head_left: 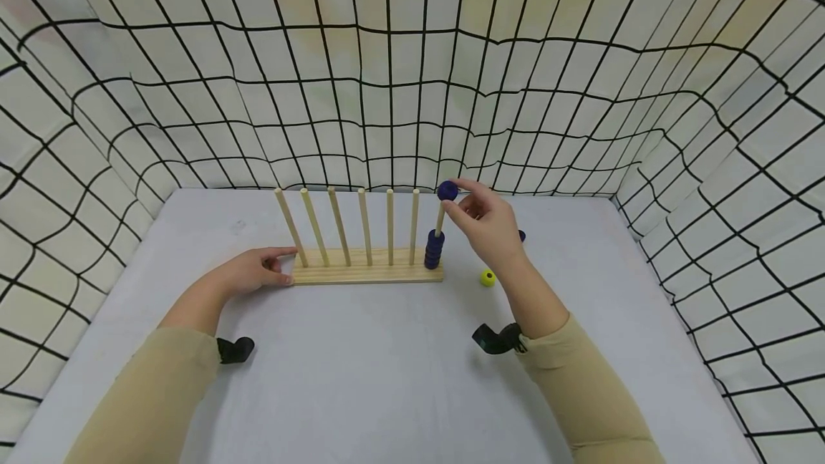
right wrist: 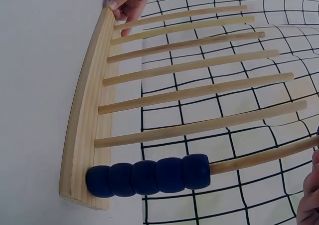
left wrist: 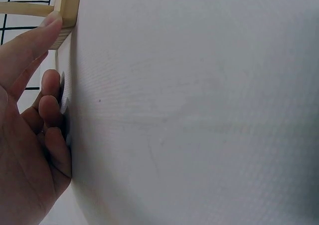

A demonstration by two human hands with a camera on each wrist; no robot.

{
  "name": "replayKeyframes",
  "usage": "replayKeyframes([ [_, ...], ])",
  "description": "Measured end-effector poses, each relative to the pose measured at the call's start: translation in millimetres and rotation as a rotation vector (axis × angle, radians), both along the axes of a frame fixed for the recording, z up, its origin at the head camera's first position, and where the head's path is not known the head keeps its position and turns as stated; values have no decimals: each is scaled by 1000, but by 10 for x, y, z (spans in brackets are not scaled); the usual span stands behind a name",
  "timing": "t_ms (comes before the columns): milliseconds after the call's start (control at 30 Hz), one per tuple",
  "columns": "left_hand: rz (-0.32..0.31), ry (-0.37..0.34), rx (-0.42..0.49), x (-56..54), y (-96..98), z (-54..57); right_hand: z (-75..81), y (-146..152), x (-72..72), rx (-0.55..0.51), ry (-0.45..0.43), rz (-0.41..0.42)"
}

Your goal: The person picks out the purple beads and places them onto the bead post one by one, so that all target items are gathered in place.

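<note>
A wooden peg rack (head_left: 367, 276) stands on the table with a row of upright pegs. My left hand (head_left: 254, 271) grips its left end, the thumb on the near edge in the left wrist view and a finger behind. Several dark blue beads (right wrist: 144, 177) are stacked on the rightmost peg, down against the base. At that peg's top, my right hand (head_left: 488, 226) pinches another dark blue bead (head_left: 447, 190) between thumb and forefinger. In the right wrist view this bead is almost wholly out of frame. The other pegs (right wrist: 199, 130) carry no beads.
To the right of the rack lies a yellow bead (head_left: 488, 278). A dark blue bead (head_left: 522, 235) shows partly behind my right wrist. Black netting (head_left: 387, 84) over white walls rises behind the white table (head_left: 361, 378) and along both sides.
</note>
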State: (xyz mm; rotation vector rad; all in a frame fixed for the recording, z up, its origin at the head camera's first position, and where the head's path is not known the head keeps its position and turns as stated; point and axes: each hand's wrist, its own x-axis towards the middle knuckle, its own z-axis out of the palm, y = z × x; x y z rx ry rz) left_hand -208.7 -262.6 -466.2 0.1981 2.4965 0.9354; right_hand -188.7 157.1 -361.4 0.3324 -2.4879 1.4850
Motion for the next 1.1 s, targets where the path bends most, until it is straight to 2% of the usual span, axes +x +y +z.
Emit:
replayKeyframes([
  [400,11,0,-8,15,29,-35,-10,-3,-11,39,-15,-10],
  [800,6,2,-7,10,23,-5,-76,-3,-27,33,-39,-2],
  [1100,6,5,-9,12,13,24,-139,-2,-9,15,-88,6],
])
